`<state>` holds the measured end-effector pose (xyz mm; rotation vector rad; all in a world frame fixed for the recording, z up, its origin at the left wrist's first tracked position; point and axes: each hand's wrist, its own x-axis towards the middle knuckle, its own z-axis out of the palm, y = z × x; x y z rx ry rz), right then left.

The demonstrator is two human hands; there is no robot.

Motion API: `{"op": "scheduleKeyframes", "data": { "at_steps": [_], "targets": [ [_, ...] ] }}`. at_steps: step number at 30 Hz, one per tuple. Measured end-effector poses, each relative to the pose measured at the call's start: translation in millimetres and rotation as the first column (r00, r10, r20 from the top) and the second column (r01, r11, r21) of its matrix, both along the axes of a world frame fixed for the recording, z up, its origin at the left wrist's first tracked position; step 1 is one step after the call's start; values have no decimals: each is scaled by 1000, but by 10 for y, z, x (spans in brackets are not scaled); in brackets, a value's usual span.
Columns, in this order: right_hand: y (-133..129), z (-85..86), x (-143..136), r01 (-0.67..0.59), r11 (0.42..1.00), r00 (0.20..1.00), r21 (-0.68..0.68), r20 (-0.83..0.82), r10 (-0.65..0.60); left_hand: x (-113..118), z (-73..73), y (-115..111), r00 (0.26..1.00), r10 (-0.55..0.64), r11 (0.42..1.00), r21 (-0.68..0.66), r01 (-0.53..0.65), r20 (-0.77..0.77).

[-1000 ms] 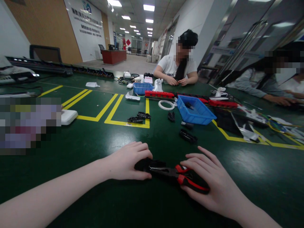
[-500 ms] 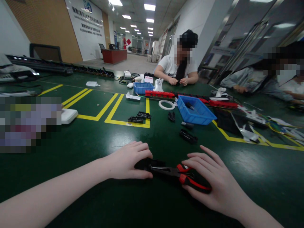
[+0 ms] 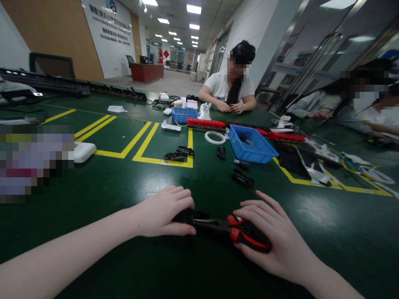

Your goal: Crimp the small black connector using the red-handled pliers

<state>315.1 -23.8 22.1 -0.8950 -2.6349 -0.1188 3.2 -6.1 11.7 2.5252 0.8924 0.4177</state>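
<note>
My left hand (image 3: pixel 166 212) is closed around a dark black piece (image 3: pixel 184 216), mostly hidden under the fingers and low over the green table. In my right hand (image 3: pixel 276 238) are long-nose pliers (image 3: pixel 249 241) with red and black handles, held between thumb and fingers. The jaws point left and reach the black piece; whether they clamp it I cannot tell. Beyond my hands lies a black ribbed part (image 3: pixel 242 177), with a short black cylinder (image 3: pixel 241 164) behind it.
A blue bin (image 3: pixel 252 145) holding dark parts stands beyond the loose pieces, with a white ring (image 3: pixel 215 137) beside it. Two black parts (image 3: pixel 174 156) lie by yellow tape. A red strip (image 3: pixel 205 123) crosses farther back. Co-workers sit across and at the right.
The whole view has shifted slightly, so everything sits a little farther left. Both hands, the black piece and the pliers keep nearly the same pose.
</note>
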Motion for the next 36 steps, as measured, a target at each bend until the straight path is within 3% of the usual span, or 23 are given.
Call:
{"op": "scheduleKeyframes", "data": {
  "at_steps": [14,31,36],
  "targets": [
    [1,-93,16,40,994,996,-97,-75,-47,3,12,-10,1000,-1,999,-36,0,-11],
    [11,-51,11,103,969,981,-226,-138,-136,-4,-3,-6,1000,13,1000,-20,-12,5],
    [10,-45,12,130,958,977,-254,-130,-167,0,3,-7,998,67,998,-19,-67,-12]
  ]
}}
